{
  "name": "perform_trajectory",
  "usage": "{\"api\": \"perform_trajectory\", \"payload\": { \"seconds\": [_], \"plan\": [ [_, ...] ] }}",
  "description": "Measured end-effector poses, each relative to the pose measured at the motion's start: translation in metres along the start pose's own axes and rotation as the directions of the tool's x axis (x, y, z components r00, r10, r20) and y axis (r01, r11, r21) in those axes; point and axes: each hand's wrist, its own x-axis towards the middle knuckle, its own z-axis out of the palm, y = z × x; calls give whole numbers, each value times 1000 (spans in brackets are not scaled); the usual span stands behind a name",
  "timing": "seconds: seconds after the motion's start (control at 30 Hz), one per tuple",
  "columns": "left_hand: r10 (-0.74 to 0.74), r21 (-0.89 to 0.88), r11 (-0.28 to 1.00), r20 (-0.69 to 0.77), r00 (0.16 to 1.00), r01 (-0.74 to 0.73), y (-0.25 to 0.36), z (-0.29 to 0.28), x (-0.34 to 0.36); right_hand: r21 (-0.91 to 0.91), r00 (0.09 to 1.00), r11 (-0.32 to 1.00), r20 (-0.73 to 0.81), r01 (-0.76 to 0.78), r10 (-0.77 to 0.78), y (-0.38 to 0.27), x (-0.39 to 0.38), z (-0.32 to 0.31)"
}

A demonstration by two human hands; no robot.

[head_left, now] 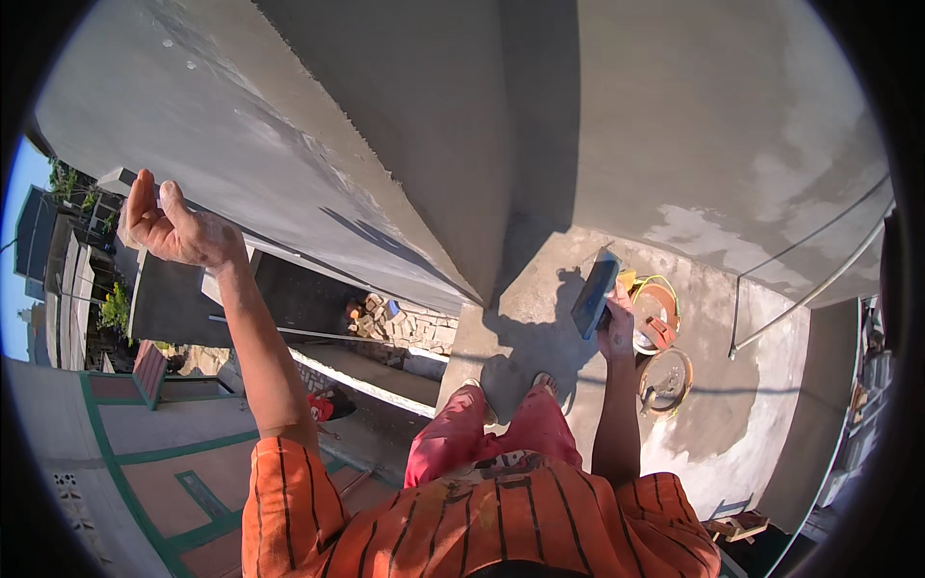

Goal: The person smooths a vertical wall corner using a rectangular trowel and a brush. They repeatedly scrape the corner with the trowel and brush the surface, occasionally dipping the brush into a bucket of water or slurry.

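My left hand (178, 228) is raised at the far left, whitish with dust or plaster, beside the grey plastered wall (279, 183). Its fingers are slightly curled, the thumb stands apart, and nothing is in it. On the right, my right hand (618, 326) grips a plastering trowel (596, 292) by its handle, the flat blue-grey blade turned toward the wall corner. Just beyond that hand stands a bucket (672, 297) with an orange-brown tool (659, 333) at its rim. Nearer to me is a second round container (667, 380), its contents hard to make out.
My feet stand on a concrete floor (732, 414) with damp patches. To the left the floor drops off past a ledge (371, 387), with broken bricks (424, 326) and a person in red (332, 405) below. A pale pipe (819, 287) leans against the right wall.
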Motion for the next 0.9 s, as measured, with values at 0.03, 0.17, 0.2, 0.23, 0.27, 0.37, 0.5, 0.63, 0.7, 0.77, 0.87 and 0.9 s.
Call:
{"api": "perform_trajectory", "payload": {
  "seconds": [0.03, 0.17, 0.2, 0.23, 0.27, 0.37, 0.5, 0.63, 0.7, 0.77, 0.87, 0.9],
  "plan": [
    [55, -38, 998, -37, 998, -56, -9, 17, 35, -40, 995, 998, 82, 54, -51, -10, 1, 46],
    [136, -15, 990, -113, 984, -139, -37, 53, 121, -92, 874, 954, 434, 286, -220, -36, 13, 178],
    [103, -35, 994, -109, 989, -107, -38, 68, 122, -94, 846, 925, 446, 369, -292, -49, 9, 213],
    [75, -37, 996, -110, 991, -79, -39, 74, 122, -98, 811, 893, 472, 439, -347, -64, 2, 248],
    [88, 19, 996, -78, 993, -87, -50, 79, 125, -100, 790, 881, 497, 463, -359, -73, 1, 268],
    [97, 124, 988, -6, 995, -96, -76, 79, 119, -117, 740, 842, 550, 527, -388, -85, 0, 309],
    [85, 51, 995, -1, 996, -85, -73, 84, 114, -334, 737, 698, 536, 633, -412, -71, 10, 328],
    [127, 109, 986, 26, 992, -129, -62, 85, 115, -483, 899, 765, 320, 427, -299, 5, 68, 275],
    [133, 119, 983, 39, 990, -137, -61, 89, 116, -680, 956, 676, 150, 284, -251, 56, 99, 224],
    [131, 132, 982, 36, 991, -134, -57, 90, 115, -665, 969, 714, 61, 219, -241, 56, 98, 220],
    [68, 71, 995, 34, 997, -70, -45, 98, 107, -368, 931, 856, 125, 363, -342, 23, 81, 235],
    [58, 41, 997, 22, 998, -59, -44, 98, 101, -322, 900, 841, 185, 435, -395, -4, 63, 254]
  ]
}}
